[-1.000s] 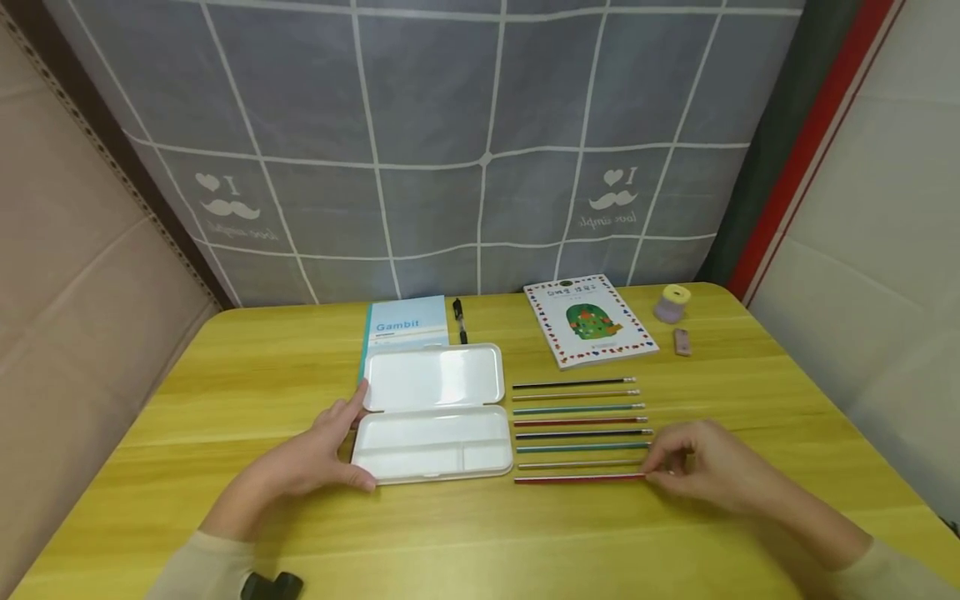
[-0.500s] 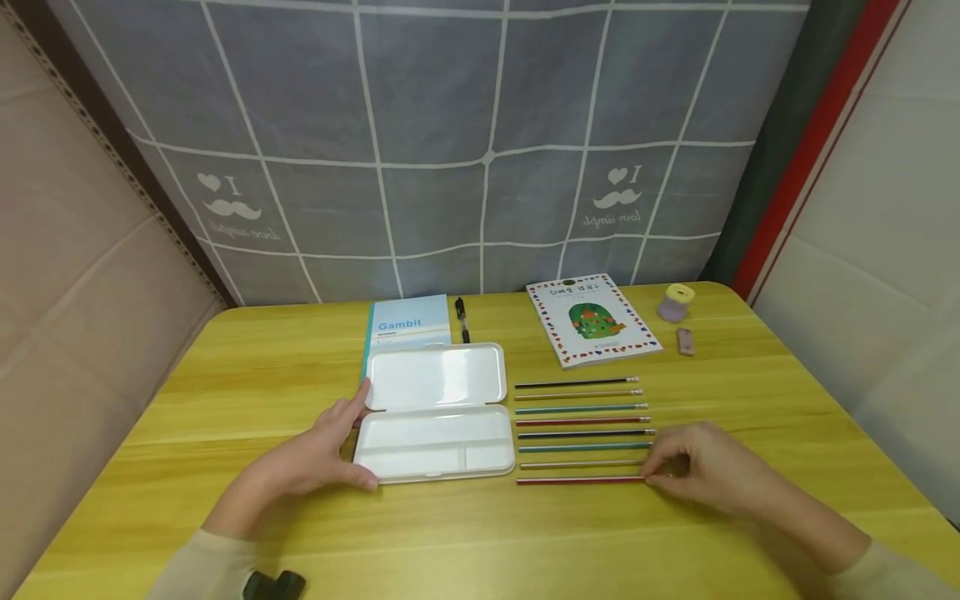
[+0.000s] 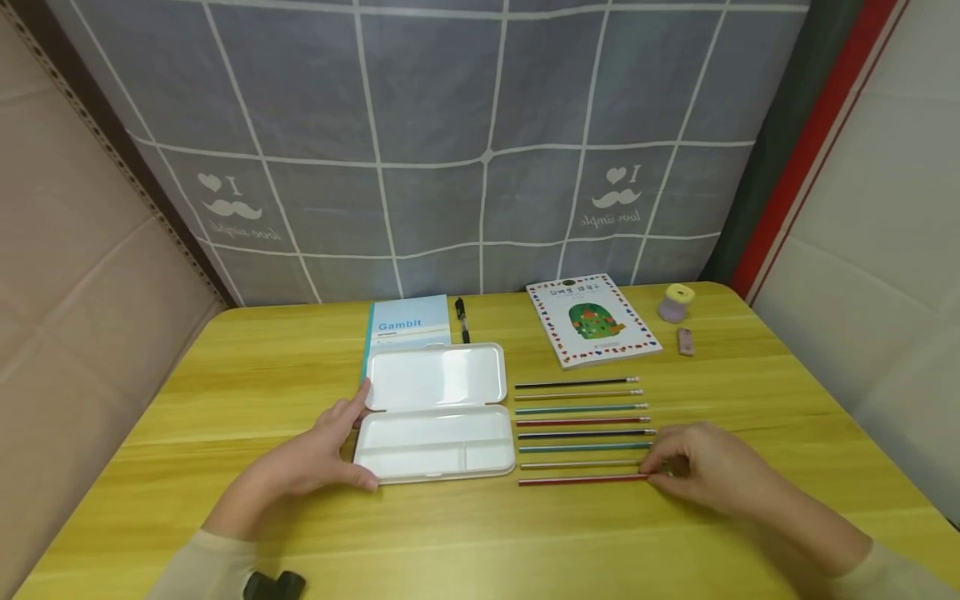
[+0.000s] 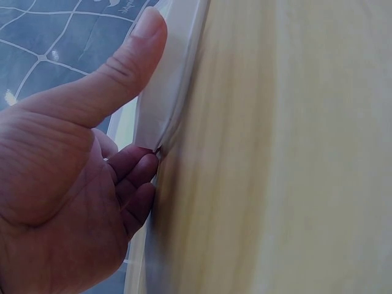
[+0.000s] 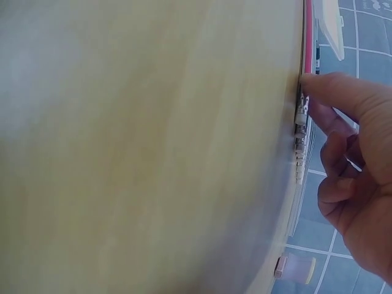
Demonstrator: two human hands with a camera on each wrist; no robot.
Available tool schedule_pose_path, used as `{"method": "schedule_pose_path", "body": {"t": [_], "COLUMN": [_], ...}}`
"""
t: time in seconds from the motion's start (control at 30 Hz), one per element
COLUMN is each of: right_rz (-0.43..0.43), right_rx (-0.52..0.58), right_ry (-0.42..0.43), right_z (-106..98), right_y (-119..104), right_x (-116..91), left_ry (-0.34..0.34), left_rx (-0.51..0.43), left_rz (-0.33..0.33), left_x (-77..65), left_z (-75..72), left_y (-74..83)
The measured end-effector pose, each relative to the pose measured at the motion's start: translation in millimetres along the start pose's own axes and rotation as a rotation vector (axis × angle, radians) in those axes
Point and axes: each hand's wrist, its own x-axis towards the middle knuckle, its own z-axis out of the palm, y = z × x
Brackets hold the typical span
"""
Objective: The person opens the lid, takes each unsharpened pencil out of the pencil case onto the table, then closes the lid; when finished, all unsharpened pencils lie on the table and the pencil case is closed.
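A white pencil case [image 3: 427,462] lies with its lid [image 3: 420,379] folded back and compartments bare. My left hand [image 3: 322,454] holds the case at its left end, thumb at the front corner and index finger beside the lid. In the left wrist view, the other fingers bend against the edge of the case [image 4: 168,73]. To the right, several pencils lie in a spaced row, eraser ends rightward. My right hand [image 3: 701,467] pinches the eraser end of the nearest one, a red pencil [image 3: 577,481], between thumb and index finger. The right wrist view shows that red pencil [image 5: 308,43] low along the tabletop.
Behind the case lie a blue notebook [image 3: 408,319] and a black pen [image 3: 462,321]. A white picture book [image 3: 592,321] sits behind the pencils. At the back right are a yellow-and-purple cylinder [image 3: 675,303] and a small eraser [image 3: 686,342]. A grey curtain [image 3: 427,208] hangs behind the table.
The red pencil has shifted very slightly right with my right hand. My left hand keeps its place at the pencil case.
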Motion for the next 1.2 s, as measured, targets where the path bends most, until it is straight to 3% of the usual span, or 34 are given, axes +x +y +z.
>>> {"method": "schedule_pose_path", "body": {"t": [0.13,0.27,0.4,0.6,0.93,1.2], "right_rz": [0.002,0.069,0.095,0.043,0.086,0.101], "right_rx": [0.009,0.053,0.089,0.051,0.031,0.119], "right_ry": [0.025,0.053,0.081,0.092,-0.081,-0.148], "right_z": [-0.6,-3.0,-7.6,-4.7,22.6,32.1], "right_y": [-2.9,-11.4,-21.0,-26.9,-35.4,-46.5], "right_x": [0.9,8.3,28.6,68.7,125.6,169.3], "left_ry": [-0.001,0.004,0.017,0.031,0.026,0.032], "left_rx": [0.000,-0.008,-0.053,-0.103,-0.117,-0.115], "left_rz": [-0.004,-0.005,0.001,-0.012,-0.021,-0.026], "left_x": [0.3,0.8,1.3,2.2,4.4,3.6], "left_z": [0.3,1.3,1.2,1.0,4.2,2.3], "left_y": [-1.6,-3.7,-5.7,-6.5,-6.4,-6.0]}}
